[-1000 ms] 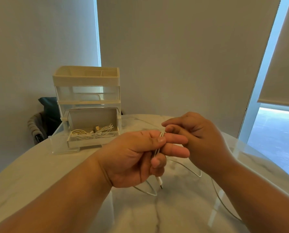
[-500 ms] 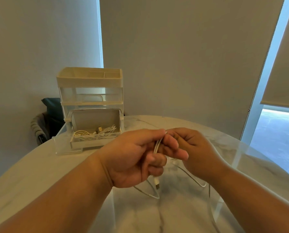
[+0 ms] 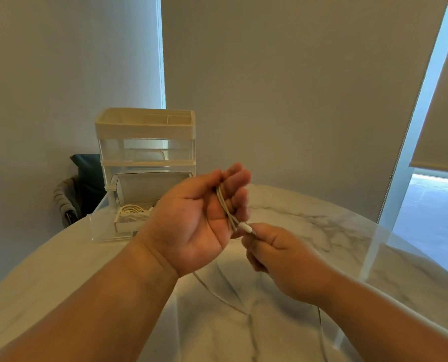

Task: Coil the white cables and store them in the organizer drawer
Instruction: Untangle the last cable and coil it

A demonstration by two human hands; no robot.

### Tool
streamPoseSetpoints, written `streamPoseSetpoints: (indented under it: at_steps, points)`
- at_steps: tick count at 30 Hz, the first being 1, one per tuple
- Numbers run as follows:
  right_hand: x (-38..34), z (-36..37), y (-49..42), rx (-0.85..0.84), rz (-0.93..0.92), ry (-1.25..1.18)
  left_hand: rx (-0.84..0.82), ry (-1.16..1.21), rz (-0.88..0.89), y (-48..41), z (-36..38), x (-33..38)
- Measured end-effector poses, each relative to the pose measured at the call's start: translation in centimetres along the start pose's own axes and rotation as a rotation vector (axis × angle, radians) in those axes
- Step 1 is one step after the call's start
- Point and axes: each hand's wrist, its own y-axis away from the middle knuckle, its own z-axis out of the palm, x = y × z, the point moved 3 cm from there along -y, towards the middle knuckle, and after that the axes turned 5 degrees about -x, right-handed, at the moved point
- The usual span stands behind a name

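My left hand [image 3: 191, 218] is raised above the table, palm toward me, and its curled fingers hold several strands of a white cable [image 3: 224, 205]. Just below it my right hand [image 3: 277, 254] pinches the same cable right behind its white plug [image 3: 244, 227]. The rest of the cable trails down onto the table under my hands. Behind my left hand stands the cream organizer [image 3: 144, 142]. Its bottom drawer [image 3: 125, 226] is pulled out and holds coiled white cables [image 3: 131, 211].
The round marble table [image 3: 322, 231] has a glass sheet on it, and its right edge [image 3: 374, 246] catches the light. A dark chair with a cushion [image 3: 82, 184] stands behind the table at the left. Walls and a blind close off the back.
My left hand has risen and turned palm toward me, with more strands gathered in its fingers. My right hand has dropped below it and now pinches the cable at the plug.
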Motion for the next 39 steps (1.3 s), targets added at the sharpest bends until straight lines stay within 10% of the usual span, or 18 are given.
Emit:
streamPoseSetpoints:
  at_steps: [23, 31, 39]
  points:
    - [-3.4, 0.1, 1.8, -0.042, 0.007, 0.456, 0.306, -0.185, 0.195, -1.0, -3.1, 1.7]
    - [-4.9, -1.8, 2.8, 0.105, -0.065, 0.591, 0.265, -1.152, 0.234, -0.4, -2.3, -0.4]
    - [-5.0, -3.3, 2.8, 0.268, -0.279, 0.578, 0.031, -1.305, 0.081, -0.3, -1.0, -2.2]
